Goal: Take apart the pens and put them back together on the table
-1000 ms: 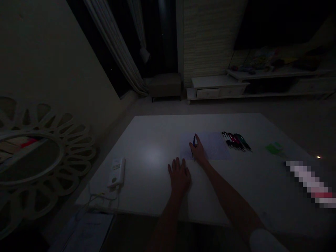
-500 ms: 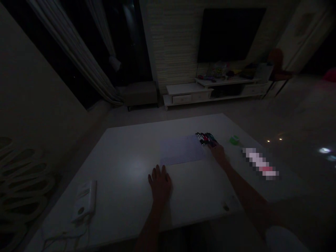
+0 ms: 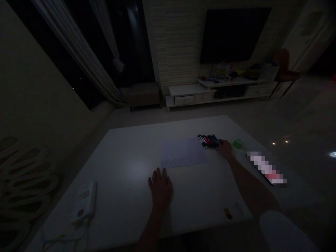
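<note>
My left hand [image 3: 161, 185] lies flat on the white table [image 3: 126, 206], fingers spread, holding nothing. Just beyond its fingertips is a sheet of paper [image 3: 182, 153] with faint marks I cannot read. A row of pens [image 3: 208, 141], packed side by side, lies at the sheet's upper right corner, with black, white, red, green and blue parts showing. My right hand [image 3: 225, 149] is at the right end of this row, its fingers drawn together. Something dark shows by its fingertips, too dim to name. Right of that hand sits a small green object [image 3: 238, 143].
A phone-like slab [image 3: 266, 169] with a blurred bright face lies at the table's right. At the left front stands a white box-shaped device [image 3: 85, 201] with cables. A small dark oval object [image 3: 228, 213] lies near the front edge. The room is dim.
My right hand has shifted right, off the pens, uncovering the row's right end with a blue pen. My left hand stays in place. The view has turned slightly.
</note>
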`<action>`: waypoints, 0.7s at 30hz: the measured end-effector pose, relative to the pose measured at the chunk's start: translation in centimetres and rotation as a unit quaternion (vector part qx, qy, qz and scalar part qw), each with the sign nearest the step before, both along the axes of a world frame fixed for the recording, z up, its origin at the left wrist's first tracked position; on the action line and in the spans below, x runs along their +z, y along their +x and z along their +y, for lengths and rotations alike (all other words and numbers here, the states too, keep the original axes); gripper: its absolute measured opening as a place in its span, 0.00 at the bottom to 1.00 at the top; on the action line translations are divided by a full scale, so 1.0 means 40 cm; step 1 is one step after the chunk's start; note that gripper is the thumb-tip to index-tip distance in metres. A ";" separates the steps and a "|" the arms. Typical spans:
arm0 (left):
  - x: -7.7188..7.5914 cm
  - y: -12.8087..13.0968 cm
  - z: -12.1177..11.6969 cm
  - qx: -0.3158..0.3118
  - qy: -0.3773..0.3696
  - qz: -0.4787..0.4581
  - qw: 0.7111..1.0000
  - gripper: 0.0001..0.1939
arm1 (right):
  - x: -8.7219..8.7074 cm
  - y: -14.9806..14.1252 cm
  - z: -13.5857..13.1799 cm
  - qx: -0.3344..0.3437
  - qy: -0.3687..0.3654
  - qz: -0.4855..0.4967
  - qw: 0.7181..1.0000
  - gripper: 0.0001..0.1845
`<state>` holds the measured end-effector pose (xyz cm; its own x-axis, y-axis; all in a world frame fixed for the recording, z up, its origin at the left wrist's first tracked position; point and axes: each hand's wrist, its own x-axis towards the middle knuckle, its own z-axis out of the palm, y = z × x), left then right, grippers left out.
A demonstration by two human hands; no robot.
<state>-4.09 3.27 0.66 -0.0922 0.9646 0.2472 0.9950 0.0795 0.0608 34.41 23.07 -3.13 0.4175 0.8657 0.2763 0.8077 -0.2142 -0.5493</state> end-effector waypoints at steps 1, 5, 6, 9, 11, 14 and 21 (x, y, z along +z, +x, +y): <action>0.000 0.000 0.000 0.001 0.001 0.001 1.000 0.24 | -0.004 -0.003 -0.018 -0.006 0.016 0.000 1.000 0.24; 0.000 -0.001 -0.003 0.004 0.014 -0.003 1.000 0.23 | -0.036 -0.024 -0.154 0.005 0.083 -0.005 0.996 0.29; 0.000 -0.001 -0.004 0.003 0.019 -0.005 1.000 0.23 | -0.047 -0.033 -0.201 0.028 0.082 -0.025 0.996 0.28; 0.001 -0.002 -0.005 -0.003 0.031 -0.014 0.999 0.23 | -0.074 -0.064 -0.350 0.068 0.046 -0.096 0.992 0.28; 0.001 -0.004 -0.002 -0.002 0.034 -0.027 0.999 0.24 | -0.080 -0.086 -0.440 0.088 0.013 -0.143 0.986 0.28; -0.004 -0.020 0.003 -0.006 0.030 -0.064 0.997 0.23 | -0.067 -0.103 -0.537 0.107 -0.011 -0.176 0.978 0.29; -0.022 -0.192 -0.104 -0.068 0.011 -0.053 0.996 0.22 | -0.046 -0.056 -0.616 0.154 -0.015 -0.186 0.970 0.25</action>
<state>-11.76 -0.90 -0.21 0.0120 0.9644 0.2641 0.9845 -0.0575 0.1654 32.16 -1.56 -4.99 0.0144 0.9434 0.3314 0.9773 0.0569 -0.2043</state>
